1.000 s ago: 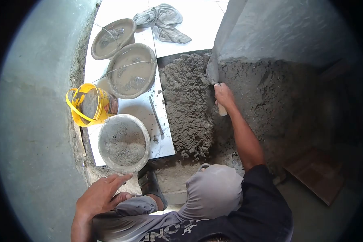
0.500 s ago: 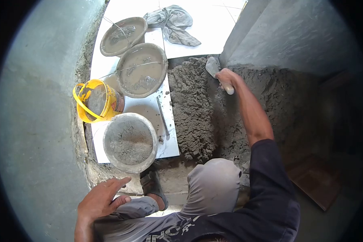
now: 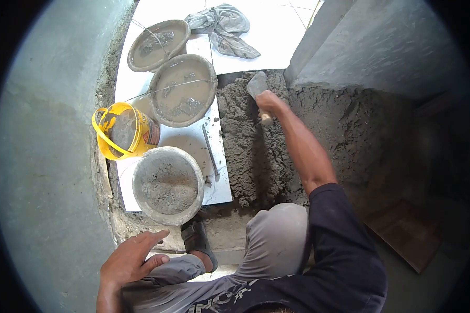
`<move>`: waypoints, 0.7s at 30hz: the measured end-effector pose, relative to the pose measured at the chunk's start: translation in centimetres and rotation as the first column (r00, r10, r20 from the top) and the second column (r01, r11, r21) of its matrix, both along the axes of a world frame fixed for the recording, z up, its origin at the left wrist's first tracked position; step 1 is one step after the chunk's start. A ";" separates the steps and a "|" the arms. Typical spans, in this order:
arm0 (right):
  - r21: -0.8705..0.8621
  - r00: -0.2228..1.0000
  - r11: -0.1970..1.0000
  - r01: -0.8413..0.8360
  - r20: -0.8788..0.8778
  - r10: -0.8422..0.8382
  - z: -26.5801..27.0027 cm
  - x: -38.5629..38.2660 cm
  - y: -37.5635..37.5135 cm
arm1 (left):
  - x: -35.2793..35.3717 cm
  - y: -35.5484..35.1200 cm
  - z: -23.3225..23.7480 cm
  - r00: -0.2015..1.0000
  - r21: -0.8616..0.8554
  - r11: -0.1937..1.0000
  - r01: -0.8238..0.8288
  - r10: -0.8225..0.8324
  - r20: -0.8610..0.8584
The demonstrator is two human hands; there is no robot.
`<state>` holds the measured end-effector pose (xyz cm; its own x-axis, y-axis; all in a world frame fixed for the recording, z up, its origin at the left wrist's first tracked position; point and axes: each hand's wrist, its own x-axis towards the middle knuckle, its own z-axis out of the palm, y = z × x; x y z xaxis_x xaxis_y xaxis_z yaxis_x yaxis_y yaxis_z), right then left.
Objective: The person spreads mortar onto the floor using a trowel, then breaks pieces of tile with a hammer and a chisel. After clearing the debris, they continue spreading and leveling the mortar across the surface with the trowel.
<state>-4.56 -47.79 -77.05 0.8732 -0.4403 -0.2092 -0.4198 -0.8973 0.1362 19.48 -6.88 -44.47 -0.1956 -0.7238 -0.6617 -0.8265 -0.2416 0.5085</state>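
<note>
My right hand is wrapped round the wooden handle of a trowel. The metal blade rests on or just over the far part of the rough grey mortar bed; exact contact is hard to tell. Out over my lower leg, my left hand hangs with its fingers stretched and holds nothing. The nearest thing to it is a round bucket of dry grey powder, a short way beyond the fingertips.
Two buckets of murky water stand on white tiles, beside a yellow pail and a thin metal bar. A grey cloth lies at the back. Walls rise on both sides; a brown tile leans at right.
My right hand has moved left with the trowel, from beside the wall corner to over the mortar strip near the tiles. The left hand has stayed in place.
</note>
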 end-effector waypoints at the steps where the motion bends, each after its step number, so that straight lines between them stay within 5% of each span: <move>1: -0.034 0.992 0.991 -0.129 -0.008 0.128 0.3 0.5 0.4 | -0.2 -0.3 0.1 1.000 0.019 1.000 -0.001 0.002 -0.019; 10: -0.015 0.987 0.993 -0.117 -0.111 0.114 0.5 3.3 2.5 | -1.9 -1.4 0.3 0.995 0.014 0.994 0.104 -0.104 -0.003; 13: -0.081 0.937 0.934 -0.348 -0.073 0.343 1.5 3.6 2.5 | -2.4 -1.5 0.8 0.993 0.030 0.993 0.118 -0.118 -0.023; 16: -0.002 0.957 0.971 -0.239 -0.171 0.236 -1.4 6.2 1.3 | -2.3 -1.2 0.7 0.995 -0.004 0.995 0.103 -0.103 0.016; 19: 0.214 0.993 0.970 -0.118 -0.001 0.121 -8.0 7.0 -0.9 | -2.6 -1.1 1.2 0.994 -0.002 0.995 0.097 -0.097 0.045; 20: 0.565 0.917 0.815 0.131 0.244 -0.317 -9.4 6.2 -0.9 | -2.7 -0.9 1.3 0.994 -0.002 0.995 0.095 -0.095 0.048; 21: 0.860 0.625 0.477 0.182 0.273 -0.732 -7.1 5.7 -0.4 | -2.7 -0.7 1.3 0.994 -0.021 0.995 0.094 -0.093 0.053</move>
<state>1.10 -48.22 -84.14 0.6241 -0.7467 -0.2300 -0.5289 -0.1872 -0.8278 16.82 -7.61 -43.16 -0.2292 -0.7195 -0.6555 -0.8702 -0.1503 0.4692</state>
